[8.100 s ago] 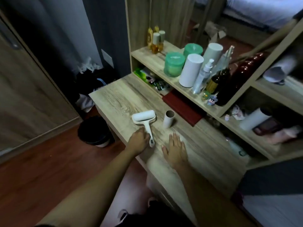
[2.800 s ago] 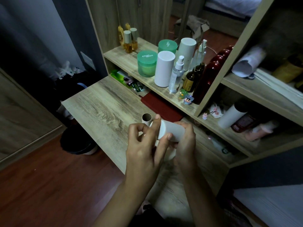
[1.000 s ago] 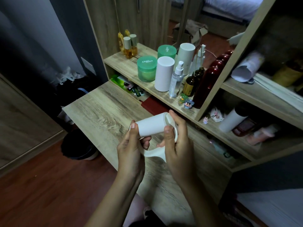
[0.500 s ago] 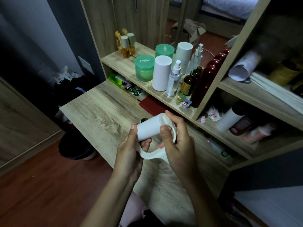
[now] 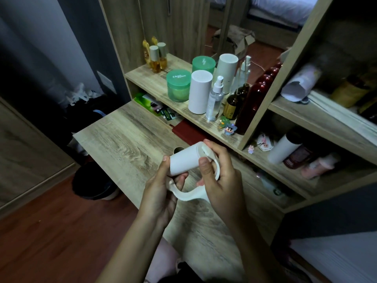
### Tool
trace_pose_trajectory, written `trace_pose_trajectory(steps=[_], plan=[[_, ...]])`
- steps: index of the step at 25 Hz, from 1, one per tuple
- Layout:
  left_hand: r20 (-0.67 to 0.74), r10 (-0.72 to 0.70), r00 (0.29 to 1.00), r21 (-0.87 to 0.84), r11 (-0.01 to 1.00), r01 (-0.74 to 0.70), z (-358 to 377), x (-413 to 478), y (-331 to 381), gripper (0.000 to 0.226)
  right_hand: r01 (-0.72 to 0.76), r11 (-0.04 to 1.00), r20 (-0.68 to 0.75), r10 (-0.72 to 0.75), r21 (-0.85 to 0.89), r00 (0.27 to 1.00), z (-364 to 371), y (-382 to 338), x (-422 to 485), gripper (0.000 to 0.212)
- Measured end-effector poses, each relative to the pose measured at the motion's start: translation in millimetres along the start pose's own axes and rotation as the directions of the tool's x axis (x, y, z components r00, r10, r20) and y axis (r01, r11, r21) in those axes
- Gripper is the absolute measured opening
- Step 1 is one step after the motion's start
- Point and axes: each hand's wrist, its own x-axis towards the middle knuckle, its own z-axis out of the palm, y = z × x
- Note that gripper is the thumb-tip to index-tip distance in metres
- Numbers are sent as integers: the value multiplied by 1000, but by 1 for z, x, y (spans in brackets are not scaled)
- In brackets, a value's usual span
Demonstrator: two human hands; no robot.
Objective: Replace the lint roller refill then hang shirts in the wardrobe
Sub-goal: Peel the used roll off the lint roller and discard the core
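While clasping roller (image 5: pixel 183 161), left grip (image 5: pixel 158 193), right grip (image 5: pixel 224 180)

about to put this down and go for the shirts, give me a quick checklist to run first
1. Refill roll on the lint roller: the frame wraps the roll's right end, but is it fully seated? Cannot tell.
2. Grip: left hand holds the handle end and right hand holds the frame by the roll. Ok.
3. Empty cardboard core: stands upright on the desk behind the roll, not binned. Not ok.
4. Bare desk space to set the roller on: ok.
5. Bin on the floor beside the desk: ok.
6. Shirts: none in view. Cannot tell.
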Motion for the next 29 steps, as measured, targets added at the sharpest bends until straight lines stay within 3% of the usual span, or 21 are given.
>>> trace_pose_trajectory(steps=[9, 18, 22, 26, 29], plan=[[126, -148, 981, -29, 988, 153, -8, 7, 10, 19, 10, 999, 58, -13, 43, 998, -3, 4, 2, 37], [46, -186, 982, -82, 979, 189, -12, 22, 6, 25, -17, 996, 120, 6, 90, 993, -24, 9, -1, 29], [-43, -148, 988, -115, 983, 142, -23, 36, 9, 22, -232, 965, 131, 216, 123, 968, -29, 49, -1, 19], [-104, -96, 990, -111, 990, 85, -27, 36, 12, 10, -471, 877, 233, 480, -94, 846, 2, 136, 0, 16], [-112, -84, 990, -64, 995, 77, -25, 33, 10, 12, -529, 809, 205, 581, -258, 788, 23, 188, 1, 21]])
